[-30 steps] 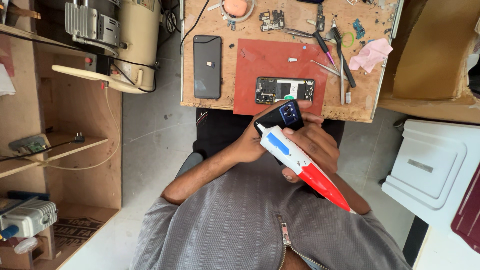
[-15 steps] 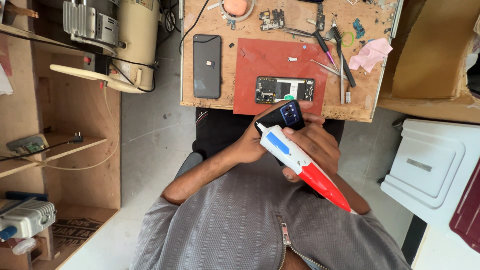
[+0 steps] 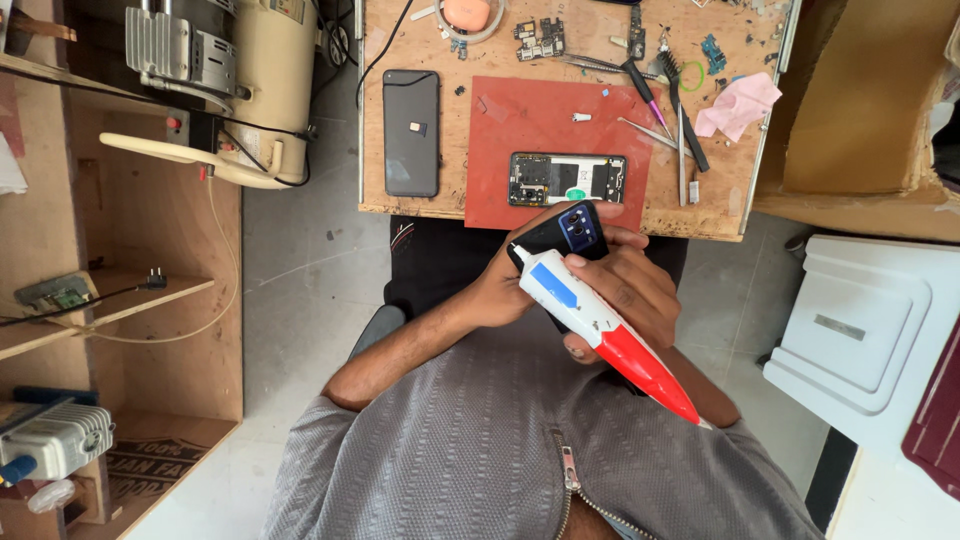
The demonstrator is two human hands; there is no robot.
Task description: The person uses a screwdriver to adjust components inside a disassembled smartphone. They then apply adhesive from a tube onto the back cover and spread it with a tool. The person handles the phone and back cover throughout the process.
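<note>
While the wooden workbench (image 3: 700,215) stood at the top of the view, both hands were held below its near edge, above the lap. A dark phone back cover (image 3: 560,232) with a blue camera block was gripped by the left hand (image 3: 500,290), whose fingers were curled around its lower part. A white glue tube (image 3: 600,330) with a blue label and a red tail end was clasped by the right hand (image 3: 625,290), fingers wrapped over its middle; its nozzle was pointed up and to the left, close against the cover's edge, though actual contact could not be made out.

On the bench a red work mat (image 3: 500,140) was spread, and an opened phone body (image 3: 567,178) with its boards exposed was laid on it. A black phone (image 3: 410,130) was placed face down just left of the mat. Tweezers and screwdrivers (image 3: 670,110) were scattered to the right of the mat, near a crumpled pink cloth (image 3: 738,103). A cream-coloured compressor (image 3: 240,90) was seen on the floor to the left, and a white lidded box (image 3: 860,330) to the right.
</note>
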